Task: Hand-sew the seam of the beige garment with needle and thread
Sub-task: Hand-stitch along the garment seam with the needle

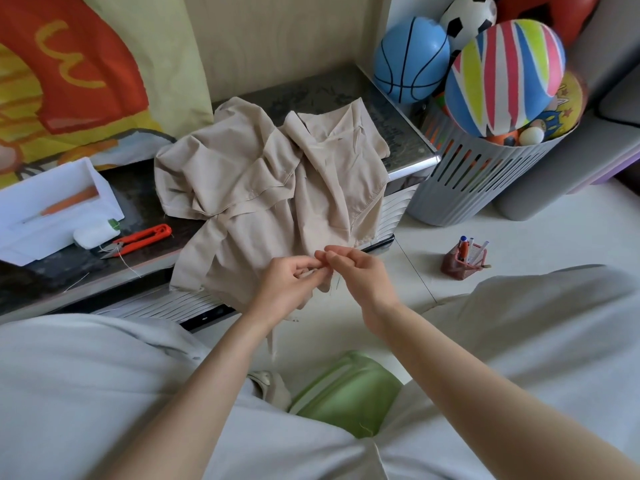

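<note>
A white thread spool (96, 233) and red-handled snips (138, 240) lie on the dark bench (41, 275). The crumpled beige cloth garment (263, 188) drapes over its front edge, where the left hand (290, 283) pinches the hem; the right hand (360, 271), fingertips together, touches it.

home, living room | basket (485, 174) of toy balls (505, 77) | low table (408, 140)

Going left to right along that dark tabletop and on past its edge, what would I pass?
White open box → white thread spool → red thread snips → crumpled beige garment → grey slotted basket of balls.
</note>
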